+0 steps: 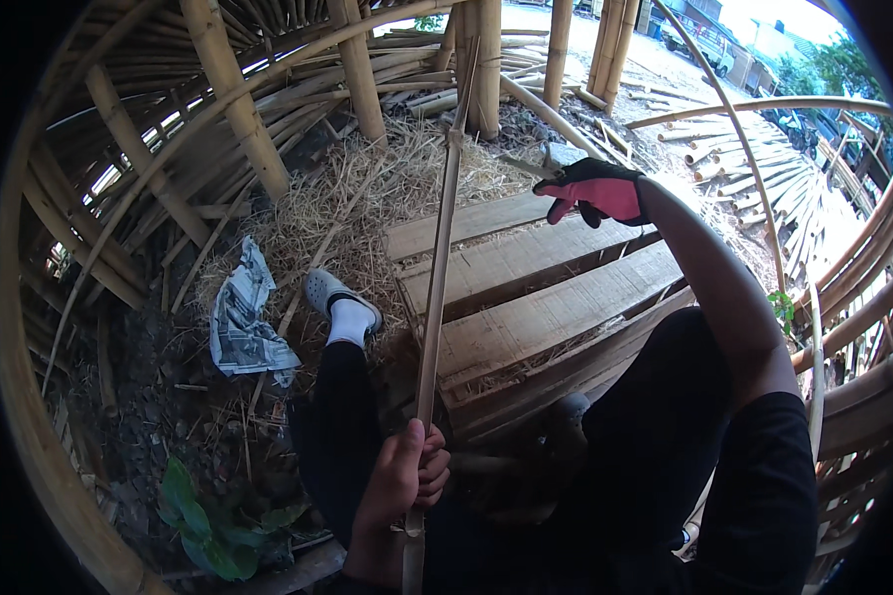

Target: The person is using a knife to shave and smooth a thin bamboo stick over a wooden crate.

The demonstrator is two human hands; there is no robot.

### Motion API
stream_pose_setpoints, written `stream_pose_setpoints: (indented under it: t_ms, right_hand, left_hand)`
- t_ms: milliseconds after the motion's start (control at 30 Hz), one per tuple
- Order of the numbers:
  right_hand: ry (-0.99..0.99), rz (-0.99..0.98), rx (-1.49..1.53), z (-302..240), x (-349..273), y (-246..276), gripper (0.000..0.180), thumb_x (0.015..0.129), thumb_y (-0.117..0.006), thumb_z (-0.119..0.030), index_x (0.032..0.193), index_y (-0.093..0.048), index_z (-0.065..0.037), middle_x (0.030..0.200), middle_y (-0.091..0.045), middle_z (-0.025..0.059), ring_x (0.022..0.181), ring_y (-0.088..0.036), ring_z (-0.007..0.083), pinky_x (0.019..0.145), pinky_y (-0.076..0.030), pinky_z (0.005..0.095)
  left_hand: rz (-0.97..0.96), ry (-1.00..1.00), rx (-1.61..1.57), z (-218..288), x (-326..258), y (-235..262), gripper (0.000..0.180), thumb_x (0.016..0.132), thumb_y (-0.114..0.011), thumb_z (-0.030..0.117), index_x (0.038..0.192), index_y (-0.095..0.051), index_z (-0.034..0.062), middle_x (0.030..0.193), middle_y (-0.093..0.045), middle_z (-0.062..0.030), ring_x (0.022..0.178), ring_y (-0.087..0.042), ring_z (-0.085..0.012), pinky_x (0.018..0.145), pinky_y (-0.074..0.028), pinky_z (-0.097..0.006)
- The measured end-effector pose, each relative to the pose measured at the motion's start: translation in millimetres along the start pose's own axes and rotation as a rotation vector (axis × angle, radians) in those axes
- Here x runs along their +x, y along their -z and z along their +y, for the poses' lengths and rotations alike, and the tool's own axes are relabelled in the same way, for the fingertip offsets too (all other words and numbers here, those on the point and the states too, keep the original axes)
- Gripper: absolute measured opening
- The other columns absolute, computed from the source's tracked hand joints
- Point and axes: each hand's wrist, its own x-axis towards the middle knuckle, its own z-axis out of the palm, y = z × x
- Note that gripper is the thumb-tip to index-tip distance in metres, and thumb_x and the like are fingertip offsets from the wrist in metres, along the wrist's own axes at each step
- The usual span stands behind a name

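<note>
A long split bamboo strip (435,307) runs upright through the middle of the view, its far end splintered near a bamboo post. My bare left hand (404,476) is wrapped round its lower part. Over the far right end of a wooden slatted crate (526,273), my right hand (595,193) wears a pink and black glove. Its fingers are closed on a knife, whose narrow blade (526,167) points left toward the strip without touching it. The glove hides the handle.
Crumpled newspaper (248,317) lies left of my shoe (339,299). Dry bamboo shavings (357,188) cover the ground beyond. Bamboo posts (233,99) and stacked poles surround me, with cut bamboo pieces (734,154) at the far right. A green plant (203,521) grows at lower left.
</note>
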Motion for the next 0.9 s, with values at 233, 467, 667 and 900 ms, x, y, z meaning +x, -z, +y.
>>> stream_pose_setpoints:
  t_ms: [233,467,667,900]
  right_hand:
    - [0.007,-0.109,-0.062,-28,1,-14,0.052,0.096,-0.054,-0.047,0.122,-0.062,-0.004,0.098,-0.073,0.006,0.043,-0.039,0.0062,0.043,-0.035,0.023]
    - [0.071,-0.224,-0.056,-25,10,-18,0.055,0.09,-0.061,-0.052,0.118,-0.063,-0.004,0.094,-0.072,0.0037,0.071,-0.063,0.0091,0.055,-0.044,0.0228]
    - [-0.058,-0.087,0.055,-24,17,-30,0.049,0.09,-0.059,-0.051,0.117,-0.062,-0.009,0.107,-0.07,0.0076,0.095,-0.068,0.0179,0.069,-0.052,0.0312]
    - [0.029,0.192,-0.5,-36,13,-36,0.06,0.085,-0.06,-0.058,0.122,-0.06,-0.011,0.11,-0.07,0.0077,0.098,-0.068,0.0201,0.075,-0.052,0.0328]
  left_hand:
    - [0.023,-0.018,-0.006,-1,9,1,0.04,0.103,-0.035,0.047,0.083,-0.036,0.0122,0.057,-0.026,0.0068,0.043,-0.022,-0.002,0.037,-0.018,-0.02]
    - [0.018,-0.004,0.003,-7,14,5,0.042,0.103,-0.034,0.05,0.084,-0.036,0.0129,0.055,-0.026,0.0064,0.041,-0.023,-0.0022,0.035,-0.017,-0.02]
    - [0.017,0.006,0.007,-6,15,4,0.04,0.103,-0.033,0.048,0.084,-0.036,0.0132,0.055,-0.025,0.0067,0.042,-0.022,-0.002,0.036,-0.016,-0.02]
    - [0.006,0.02,-0.021,-7,19,8,0.039,0.103,-0.034,0.048,0.084,-0.037,0.0138,0.056,-0.025,0.0068,0.042,-0.022,-0.0023,0.036,-0.016,-0.02]
